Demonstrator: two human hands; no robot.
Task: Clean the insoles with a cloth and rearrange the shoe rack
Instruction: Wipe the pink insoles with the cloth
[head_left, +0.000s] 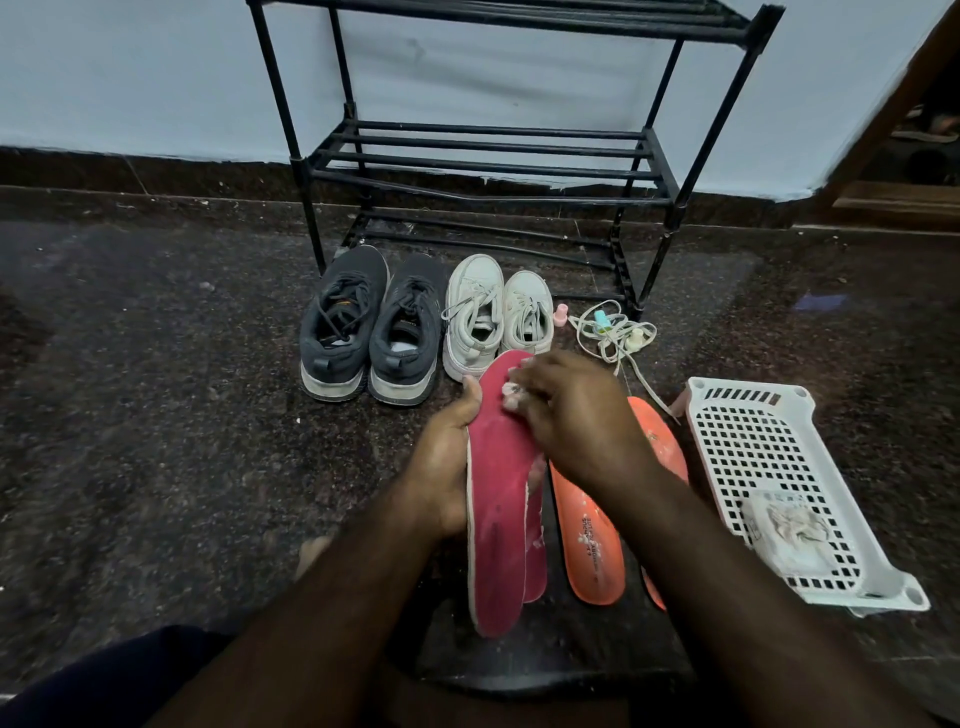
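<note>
My left hand (445, 457) grips a dark pink insole (501, 499) by its left edge and holds it tilted above the floor. A second pink insole (535, 561) shows partly behind it. My right hand (566, 415) presses a small white cloth (511, 395) against the upper part of the held insole. Two orange insoles (587, 535) lie on the floor to the right, partly hidden by my right arm. The black shoe rack (493, 156) stands bare against the wall.
A pair of dark grey sneakers (369, 332) and a pair of white sneakers (496, 317) sit in front of the rack. Loose white laces (608, 332) with small bottles lie to their right. A white plastic basket (769, 467) holds a wipe packet (789, 535).
</note>
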